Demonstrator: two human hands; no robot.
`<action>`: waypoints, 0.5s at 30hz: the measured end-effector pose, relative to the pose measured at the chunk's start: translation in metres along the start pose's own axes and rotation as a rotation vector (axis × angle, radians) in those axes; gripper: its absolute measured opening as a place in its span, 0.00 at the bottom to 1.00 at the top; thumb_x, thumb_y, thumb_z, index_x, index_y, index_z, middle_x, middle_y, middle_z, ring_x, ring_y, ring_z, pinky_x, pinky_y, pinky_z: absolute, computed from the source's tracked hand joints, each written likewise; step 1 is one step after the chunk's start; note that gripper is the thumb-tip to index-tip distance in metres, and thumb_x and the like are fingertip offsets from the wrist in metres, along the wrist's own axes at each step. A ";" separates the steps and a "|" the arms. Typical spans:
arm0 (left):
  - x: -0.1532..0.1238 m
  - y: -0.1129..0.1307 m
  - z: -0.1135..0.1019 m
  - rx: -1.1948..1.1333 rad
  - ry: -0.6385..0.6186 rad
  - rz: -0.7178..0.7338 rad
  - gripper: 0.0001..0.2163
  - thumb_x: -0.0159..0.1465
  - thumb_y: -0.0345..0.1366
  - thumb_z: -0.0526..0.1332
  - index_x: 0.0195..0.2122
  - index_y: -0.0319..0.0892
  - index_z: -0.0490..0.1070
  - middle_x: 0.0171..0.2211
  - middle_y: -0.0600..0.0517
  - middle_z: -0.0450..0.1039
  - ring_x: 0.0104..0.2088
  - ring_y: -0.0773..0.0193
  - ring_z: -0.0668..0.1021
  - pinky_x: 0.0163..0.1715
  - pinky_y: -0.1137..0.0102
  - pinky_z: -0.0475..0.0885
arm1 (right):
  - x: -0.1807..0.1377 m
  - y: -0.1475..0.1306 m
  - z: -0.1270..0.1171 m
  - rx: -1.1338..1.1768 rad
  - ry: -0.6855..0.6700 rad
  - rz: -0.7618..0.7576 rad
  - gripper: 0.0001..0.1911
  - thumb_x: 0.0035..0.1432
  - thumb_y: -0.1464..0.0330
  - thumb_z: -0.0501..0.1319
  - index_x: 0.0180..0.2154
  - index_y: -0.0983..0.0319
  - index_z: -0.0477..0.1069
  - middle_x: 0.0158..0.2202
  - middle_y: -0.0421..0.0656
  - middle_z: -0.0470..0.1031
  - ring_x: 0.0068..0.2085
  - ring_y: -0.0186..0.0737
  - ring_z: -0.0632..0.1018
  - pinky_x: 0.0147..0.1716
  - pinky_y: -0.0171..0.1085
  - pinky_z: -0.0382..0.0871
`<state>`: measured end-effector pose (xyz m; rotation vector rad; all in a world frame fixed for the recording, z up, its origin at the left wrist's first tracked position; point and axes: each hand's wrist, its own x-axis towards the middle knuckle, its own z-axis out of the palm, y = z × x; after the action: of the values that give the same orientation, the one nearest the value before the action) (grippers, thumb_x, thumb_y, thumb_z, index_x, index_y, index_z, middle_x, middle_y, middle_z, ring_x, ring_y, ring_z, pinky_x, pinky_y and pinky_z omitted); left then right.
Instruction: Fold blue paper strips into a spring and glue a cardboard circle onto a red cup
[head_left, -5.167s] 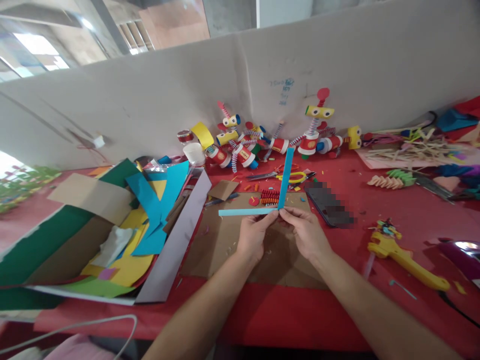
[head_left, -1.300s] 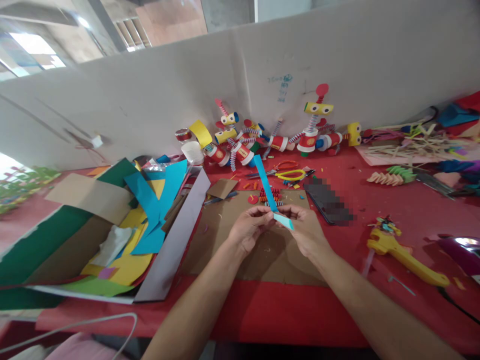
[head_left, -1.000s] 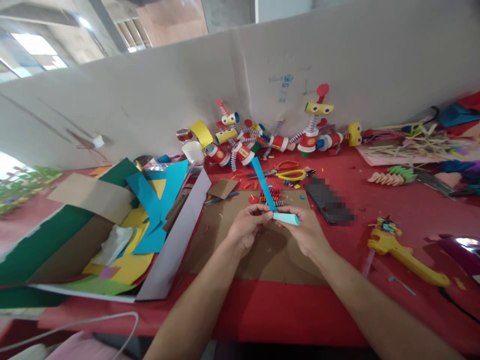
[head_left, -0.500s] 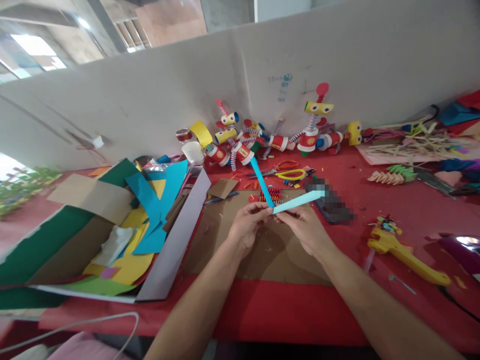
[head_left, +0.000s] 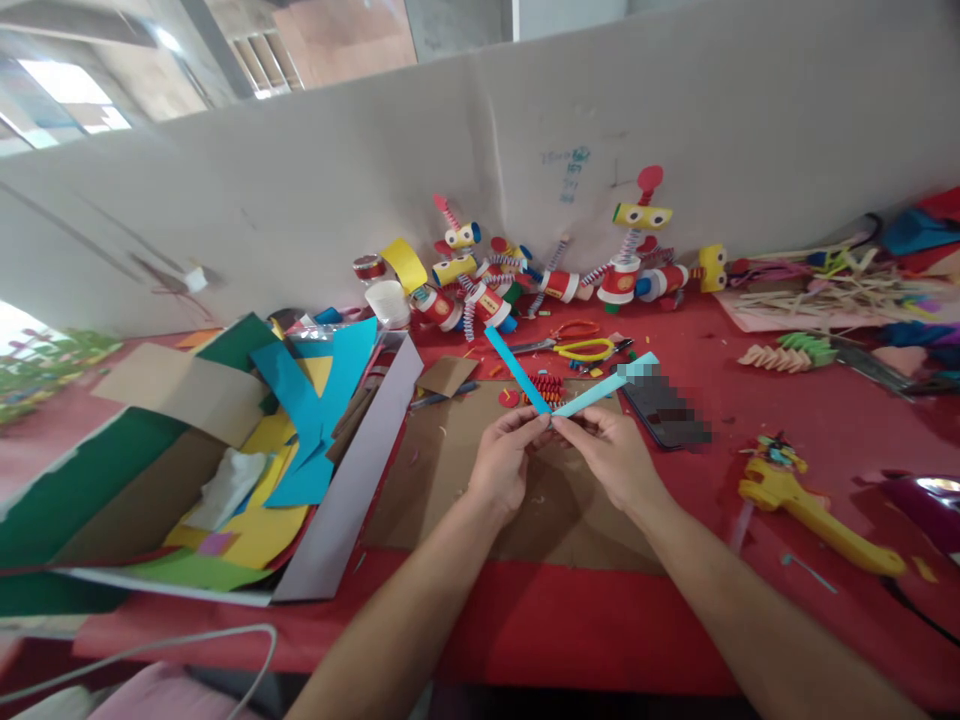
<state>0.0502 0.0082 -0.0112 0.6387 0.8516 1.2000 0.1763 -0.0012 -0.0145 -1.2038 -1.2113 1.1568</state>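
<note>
Two paper strips meet in a V between my hands, above a brown cardboard sheet [head_left: 442, 480]. The darker blue paper strip [head_left: 516, 370] slants up to the left, the light blue paper strip [head_left: 600, 389] up to the right. My left hand [head_left: 510, 450] pinches the joined end with thumb and fingers. My right hand [head_left: 602, 445] pinches the same corner from the other side, its thumb close to the left thumb. Just beyond lie red and orange folded paper springs [head_left: 546, 387]. A dark phone [head_left: 667, 408], partly blurred out, is behind the light strip.
At left stands a box [head_left: 375, 480] of coloured paper. Paper-cup robot figures [head_left: 619, 280] line the grey partition. Yellow-handled scissors [head_left: 585, 349] lie in the middle. A yellow glue gun [head_left: 817, 520] with a cord and a folded paper spring [head_left: 787, 353] are at right.
The darker strip's free end has swung left and the light strip's free end has tilted upward. Both hands have moved slightly right, still pinching the joined end.
</note>
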 end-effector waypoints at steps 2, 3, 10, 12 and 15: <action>-0.001 0.005 -0.001 0.036 -0.023 -0.042 0.08 0.47 0.32 0.69 0.30 0.37 0.75 0.28 0.50 0.75 0.28 0.70 0.74 0.35 0.73 0.68 | 0.001 -0.001 -0.002 -0.022 -0.034 -0.008 0.13 0.53 0.59 0.61 0.34 0.62 0.76 0.28 0.42 0.76 0.30 0.40 0.76 0.32 0.38 0.69; -0.002 0.008 -0.001 0.050 -0.042 -0.056 0.09 0.47 0.31 0.69 0.30 0.37 0.75 0.29 0.50 0.75 0.28 0.69 0.74 0.35 0.73 0.68 | 0.001 -0.001 -0.003 -0.036 -0.042 -0.008 0.13 0.54 0.59 0.60 0.33 0.62 0.75 0.27 0.41 0.76 0.29 0.39 0.75 0.31 0.37 0.69; -0.003 0.013 -0.002 0.196 -0.040 -0.063 0.09 0.49 0.34 0.68 0.31 0.37 0.76 0.28 0.49 0.75 0.26 0.69 0.73 0.28 0.74 0.65 | 0.002 -0.003 -0.004 -0.194 -0.043 -0.030 0.14 0.56 0.58 0.57 0.32 0.61 0.76 0.24 0.40 0.75 0.27 0.39 0.74 0.28 0.35 0.66; -0.002 0.014 -0.003 0.231 -0.037 -0.047 0.08 0.48 0.34 0.68 0.29 0.36 0.76 0.25 0.50 0.74 0.25 0.70 0.72 0.27 0.74 0.64 | 0.001 -0.002 -0.004 -0.209 -0.047 -0.033 0.15 0.56 0.58 0.57 0.33 0.61 0.76 0.24 0.40 0.75 0.26 0.38 0.74 0.27 0.35 0.65; -0.001 0.015 -0.003 0.225 -0.054 -0.058 0.08 0.47 0.33 0.68 0.28 0.37 0.76 0.24 0.51 0.73 0.24 0.71 0.71 0.27 0.74 0.63 | 0.002 0.000 -0.004 -0.175 -0.050 -0.029 0.16 0.56 0.57 0.57 0.35 0.61 0.76 0.24 0.40 0.75 0.26 0.38 0.73 0.26 0.35 0.64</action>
<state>0.0391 0.0107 -0.0003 0.8193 0.9609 1.0390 0.1804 0.0007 -0.0145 -1.2891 -1.3869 1.0828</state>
